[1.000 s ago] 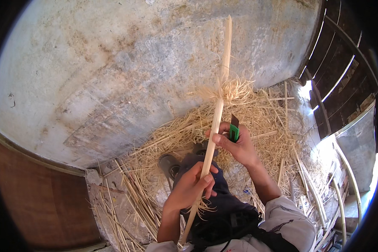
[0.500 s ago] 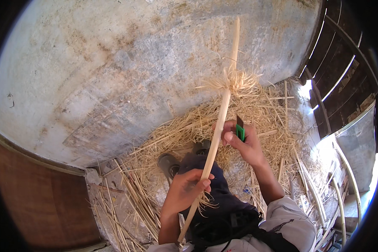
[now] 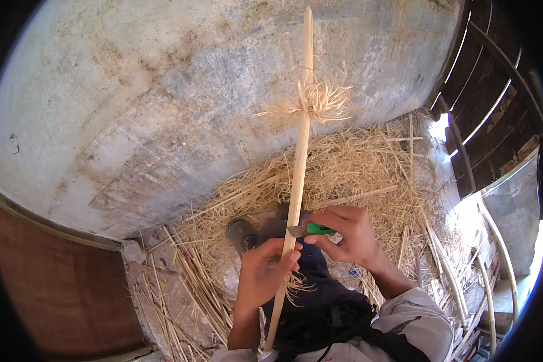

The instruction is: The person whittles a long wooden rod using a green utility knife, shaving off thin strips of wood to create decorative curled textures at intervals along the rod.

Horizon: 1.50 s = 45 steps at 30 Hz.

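Note:
A long pale wooden strip [image 3: 300, 163] stands nearly upright in front of me, its lower end down by my lap. Around its upper part sits a tuft of curled shavings [image 3: 323, 102], still attached. A smaller bunch of shavings [image 3: 295, 285] hangs just below my left hand. My left hand [image 3: 266, 270] is closed round the lower part of the strip. In my right hand [image 3: 348, 234] is a green-handled utility knife [image 3: 320, 229]. Its blade lies against the strip, just above my left hand.
A heap of straw-like shavings [image 3: 362, 163] covers the floor by the stained wall [image 3: 163, 120]. Several thin strips [image 3: 190, 271] lie at the left. A brown wooden panel [image 3: 60, 277] borders the left side. Long curved poles [image 3: 501, 253] stand at the right. My boot [image 3: 242, 235] rests among the shavings.
My right hand has come down and toward me, turning the knife so its blade meets the strip. The strip's upper end has swung left, and my left hand has risen slightly.

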### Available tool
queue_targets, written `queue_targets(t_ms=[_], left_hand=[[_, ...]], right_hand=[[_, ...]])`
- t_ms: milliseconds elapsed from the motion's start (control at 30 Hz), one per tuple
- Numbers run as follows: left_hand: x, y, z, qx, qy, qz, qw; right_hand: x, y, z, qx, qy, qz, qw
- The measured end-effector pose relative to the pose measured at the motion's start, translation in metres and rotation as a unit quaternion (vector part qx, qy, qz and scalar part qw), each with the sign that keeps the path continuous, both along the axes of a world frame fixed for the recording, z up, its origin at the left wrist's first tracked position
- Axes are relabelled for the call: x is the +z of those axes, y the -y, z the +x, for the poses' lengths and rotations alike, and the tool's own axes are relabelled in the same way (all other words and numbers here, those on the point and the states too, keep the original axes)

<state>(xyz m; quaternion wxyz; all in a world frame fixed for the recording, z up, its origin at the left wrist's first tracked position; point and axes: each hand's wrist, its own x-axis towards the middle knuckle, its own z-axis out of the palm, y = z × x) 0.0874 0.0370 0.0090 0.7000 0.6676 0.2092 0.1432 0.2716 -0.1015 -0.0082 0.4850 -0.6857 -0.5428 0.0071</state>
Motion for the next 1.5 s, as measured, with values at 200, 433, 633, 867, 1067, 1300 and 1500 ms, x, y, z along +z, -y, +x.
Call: queue_targets(t_ms=[200, 433, 633, 867, 1067, 1300, 1500], left_hand=[[0.004, 0.005, 0.001, 0.024, 0.001, 0.086, 0.996], [0.019, 0.013, 0.002, 0.053, -0.004, 0.146, 0.988], [0.020, 0.014, 0.002, 0.059, 0.002, 0.179, 0.982], [0.006, 0.020, -0.011, 0.023, -0.026, 0.159, 0.987], [0.009, 0.019, -0.009, 0.045, -0.037, 0.133, 0.989], [0.017, 0.019, -0.004, 0.072, -0.034, 0.120, 0.990], [0.018, 0.020, -0.002, 0.073, -0.029, 0.124, 0.989]], right_hand=[[0.007, 0.001, -0.003, -0.014, 0.042, 0.010, 0.999], [0.018, 0.004, -0.003, -0.047, 0.055, -0.009, 0.997], [0.023, 0.003, -0.004, -0.058, 0.058, -0.016, 0.997], [0.014, -0.009, 0.027, -0.163, -0.007, 0.029, 0.986], [0.016, -0.009, 0.022, -0.069, -0.030, 0.016, 0.997], [0.012, -0.001, 0.001, 0.014, 0.025, -0.008, 1.000], [0.012, 0.001, -0.002, 0.000, 0.062, -0.009, 0.998]])
